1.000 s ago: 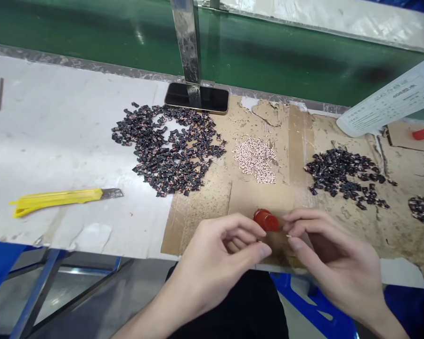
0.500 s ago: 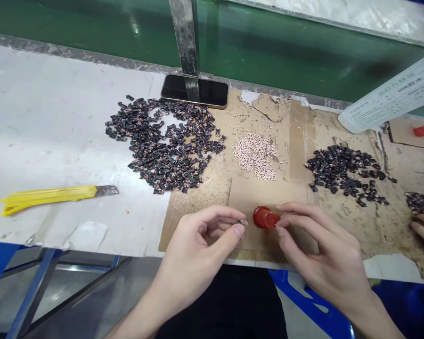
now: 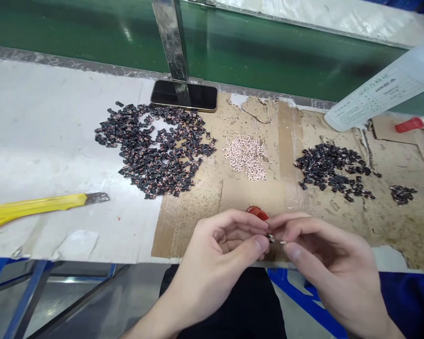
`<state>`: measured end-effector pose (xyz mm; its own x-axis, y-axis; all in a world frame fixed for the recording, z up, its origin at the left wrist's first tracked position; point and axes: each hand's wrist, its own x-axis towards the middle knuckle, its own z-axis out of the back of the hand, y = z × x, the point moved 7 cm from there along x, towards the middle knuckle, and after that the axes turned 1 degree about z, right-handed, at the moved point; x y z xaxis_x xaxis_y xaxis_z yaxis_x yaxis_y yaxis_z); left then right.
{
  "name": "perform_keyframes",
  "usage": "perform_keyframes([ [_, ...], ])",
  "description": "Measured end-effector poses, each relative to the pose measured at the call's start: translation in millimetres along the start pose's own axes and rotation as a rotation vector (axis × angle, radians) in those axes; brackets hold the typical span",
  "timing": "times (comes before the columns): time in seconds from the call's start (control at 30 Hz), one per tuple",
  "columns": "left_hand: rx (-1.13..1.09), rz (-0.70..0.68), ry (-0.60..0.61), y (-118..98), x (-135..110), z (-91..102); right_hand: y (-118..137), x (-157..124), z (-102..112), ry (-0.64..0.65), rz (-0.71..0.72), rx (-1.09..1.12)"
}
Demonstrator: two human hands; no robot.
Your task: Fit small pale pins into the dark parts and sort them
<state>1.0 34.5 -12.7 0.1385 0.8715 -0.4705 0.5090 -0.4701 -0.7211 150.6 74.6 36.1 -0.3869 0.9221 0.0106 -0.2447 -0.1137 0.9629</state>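
Note:
My left hand (image 3: 217,256) and my right hand (image 3: 325,256) meet fingertip to fingertip at the near edge of the bench. The left thumb and forefinger pinch a tiny dark part (image 3: 269,238). The right fingers pinch a small pale pin (image 3: 281,242) right beside it. A red cap (image 3: 257,213) sits on the cardboard sheet (image 3: 268,188) just behind the fingertips, partly hidden by them. Beyond lie a large heap of small dark parts (image 3: 155,148), a patch of pale pins (image 3: 245,157) and a smaller dark heap (image 3: 332,172).
A yellow utility knife (image 3: 38,205) lies at the left on the white bench top. A phone (image 3: 183,95) rests by a metal post (image 3: 169,40), with a green conveyor behind. A white bottle (image 3: 371,96) and a red-capped tube (image 3: 411,124) lie at the right.
My right fingers have left the red cap and come to meet my left fingertips. Another person's hand at the right edge has gone from view. The camera has shifted slightly.

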Motion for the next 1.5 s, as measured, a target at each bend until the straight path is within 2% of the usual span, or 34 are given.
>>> perform_keyframes([
  [0.33, 0.002, 0.035, 0.003, -2, -2, -1.2, -1, 0, -1, 0.009, -0.021, 0.032],
  [0.67, -0.061, 0.065, -0.038, -7, -7, -2.2, 1, 4, -4, 0.096, -0.01, 0.045],
  [0.8, -0.149, 0.016, -0.03, -7, -7, -4.2, 3, 1, 0, -0.005, 0.08, 0.006],
  [1.0, -0.219, 0.004, -0.029, -8, -4, -10.4, 20, -3, 5, -0.098, 0.389, -0.211],
  [1.27, -0.12, 0.055, -0.031, -4, 0, -17.5, 7, -14, 10, -0.124, 0.431, -0.271],
  [1.33, 0.004, 0.039, 0.022, -6, 2, -18.8, 10, -16, 13, -0.129, 0.486, -0.3],
  [1.4, 0.413, -0.119, 0.011, -22, 7, -10.2, 6, -17, 23, -0.147, 0.514, -0.352],
  [1.43, 0.673, -0.239, -0.03, -34, 10, -2.8, -1, -16, 34, -0.212, 0.486, -0.396],
  [1.47, 1.01, -0.42, -0.166, -53, 10, 7.6, -11, -17, 50, -0.321, 0.432, -0.445],
  [1.5, 1.149, -0.509, -0.318, -67, 11, 23.2, -24, -18, 71, -0.451, 0.365, -0.499],
])
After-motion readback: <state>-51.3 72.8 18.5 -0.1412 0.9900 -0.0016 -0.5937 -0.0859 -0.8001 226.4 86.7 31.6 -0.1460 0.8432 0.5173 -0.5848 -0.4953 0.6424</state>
